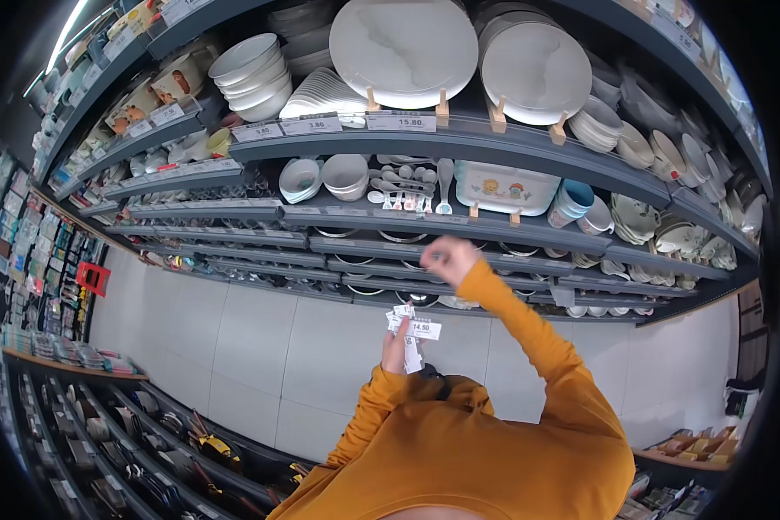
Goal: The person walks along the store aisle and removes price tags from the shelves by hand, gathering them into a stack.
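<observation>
The price tags (423, 330) are white, flat cards in a loose, messy bunch. They are in the left hand (393, 350), and the thumb lies over them. The cards fan out and poke different ways, and some lie on top of others. One card lies sideways near the front, and it says 14.50 in big black numbers. It has smaller print too, but that is too tiny to read. A long card hangs down below it, with its number turned on its side. More card ends stick up at the top. The bunch is up above the pale floor (321, 364), apart from the shelves (390, 212).
</observation>
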The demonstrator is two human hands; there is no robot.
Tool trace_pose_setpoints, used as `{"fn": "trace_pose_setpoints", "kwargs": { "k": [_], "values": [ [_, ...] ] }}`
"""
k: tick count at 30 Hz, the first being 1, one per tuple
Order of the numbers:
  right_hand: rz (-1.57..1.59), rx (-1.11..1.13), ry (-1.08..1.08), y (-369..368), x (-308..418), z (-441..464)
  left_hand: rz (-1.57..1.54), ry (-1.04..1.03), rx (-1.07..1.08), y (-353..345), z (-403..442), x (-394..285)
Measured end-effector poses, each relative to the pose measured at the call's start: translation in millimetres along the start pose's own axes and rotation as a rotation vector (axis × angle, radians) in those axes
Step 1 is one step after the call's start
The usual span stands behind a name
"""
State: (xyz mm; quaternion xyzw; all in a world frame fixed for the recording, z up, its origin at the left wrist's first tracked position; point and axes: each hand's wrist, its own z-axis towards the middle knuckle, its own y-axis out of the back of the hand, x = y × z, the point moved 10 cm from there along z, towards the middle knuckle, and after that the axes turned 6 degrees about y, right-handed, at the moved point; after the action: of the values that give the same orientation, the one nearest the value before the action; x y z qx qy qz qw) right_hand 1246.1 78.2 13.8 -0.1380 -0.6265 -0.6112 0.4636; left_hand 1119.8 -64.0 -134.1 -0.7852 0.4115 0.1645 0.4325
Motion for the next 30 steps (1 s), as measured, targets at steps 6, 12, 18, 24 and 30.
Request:
{"fn": "trace_pose_setpoints", "kwargs": {
  "k": [6,12,18,24,30],
  "values": [
    [-0.586,-0.212,0.077,40,-76,51,-0.143,-0.024,0.161,-19,1,-1],
    [-0.302,-0.313,0.079,70,-41,35,-0.259,-0.051,0.134,-3,7,-12],
    [0.619,0.172,0.011,-92,-39,-40,-0.101,-0.068,-0.043,18,23,-21],
    [0.565,0.201,-0.244,-115,-53,-57,-0.079,-0.122,-0.110,31,13,-22],
    [0.639,0.519,-0.285,-139,-27,-53,0.089,-0.165,-0.127,43,12,-28]
  ]
}}
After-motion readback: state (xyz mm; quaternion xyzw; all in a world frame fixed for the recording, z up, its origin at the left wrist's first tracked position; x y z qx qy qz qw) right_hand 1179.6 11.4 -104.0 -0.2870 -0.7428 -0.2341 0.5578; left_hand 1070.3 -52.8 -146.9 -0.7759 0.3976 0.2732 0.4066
